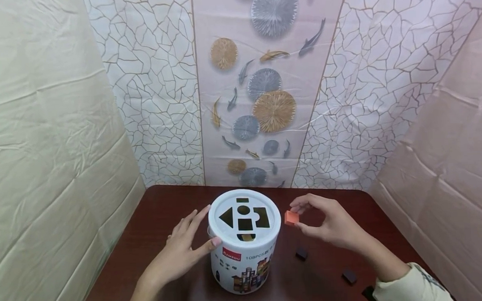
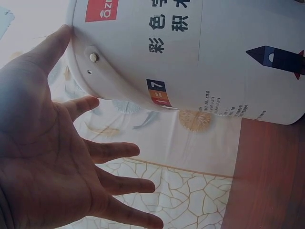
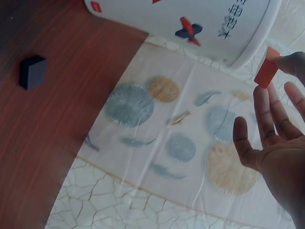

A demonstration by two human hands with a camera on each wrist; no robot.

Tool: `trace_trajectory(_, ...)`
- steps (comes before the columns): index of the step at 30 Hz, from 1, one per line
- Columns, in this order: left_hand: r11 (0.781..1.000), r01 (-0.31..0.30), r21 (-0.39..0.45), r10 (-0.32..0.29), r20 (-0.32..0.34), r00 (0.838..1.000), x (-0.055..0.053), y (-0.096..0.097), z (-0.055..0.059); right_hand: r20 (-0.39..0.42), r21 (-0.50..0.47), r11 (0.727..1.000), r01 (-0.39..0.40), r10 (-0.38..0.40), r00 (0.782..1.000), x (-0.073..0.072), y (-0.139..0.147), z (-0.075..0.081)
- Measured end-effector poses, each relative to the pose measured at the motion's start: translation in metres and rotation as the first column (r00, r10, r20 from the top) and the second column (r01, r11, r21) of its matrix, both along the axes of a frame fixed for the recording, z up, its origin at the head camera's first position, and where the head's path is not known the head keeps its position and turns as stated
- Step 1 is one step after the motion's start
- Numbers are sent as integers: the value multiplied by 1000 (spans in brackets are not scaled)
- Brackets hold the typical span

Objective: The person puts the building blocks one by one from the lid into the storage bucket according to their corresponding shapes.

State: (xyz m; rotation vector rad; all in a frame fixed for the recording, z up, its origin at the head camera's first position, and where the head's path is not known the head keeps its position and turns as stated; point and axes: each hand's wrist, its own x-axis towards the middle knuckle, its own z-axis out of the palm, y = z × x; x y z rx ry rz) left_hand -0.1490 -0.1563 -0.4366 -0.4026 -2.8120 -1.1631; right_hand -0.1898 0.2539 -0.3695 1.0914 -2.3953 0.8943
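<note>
A white bucket (image 1: 245, 258) with printed sides stands upright on the table. Its white lid (image 1: 222, 232) has several cut-out holes of different shapes, and something yellowish shows through the front one. My left hand (image 1: 177, 252) touches the rim on the left with thumb and fingertips, its fingers spread straight in the left wrist view. Just right of the lid, my right hand (image 1: 329, 220) pinches an orange block (image 1: 291, 218) between thumb and fingers. In the right wrist view the orange block (image 3: 268, 67) is held near the lid's edge, apart from it.
Dark blocks lie on the red-brown table (image 1: 182, 287) to the right of the bucket: one near it (image 1: 301, 254), one farther right (image 1: 349, 277). Another dark piece (image 1: 369, 295) is partly covered by the right sleeve. Patterned cloth (image 1: 248, 123) hangs behind the table.
</note>
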Motion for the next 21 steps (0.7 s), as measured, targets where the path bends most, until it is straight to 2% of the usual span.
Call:
trace_trajectory(12,1000,-4,-2,4,1,1000,1,0,1,15,22,1000,-15,14,1000,3,-23,11)
trace_trajectory(21,1000,2,-6,-2,3,1000,1,0,2,42,3,998,-71,70,997,1,-40,14)
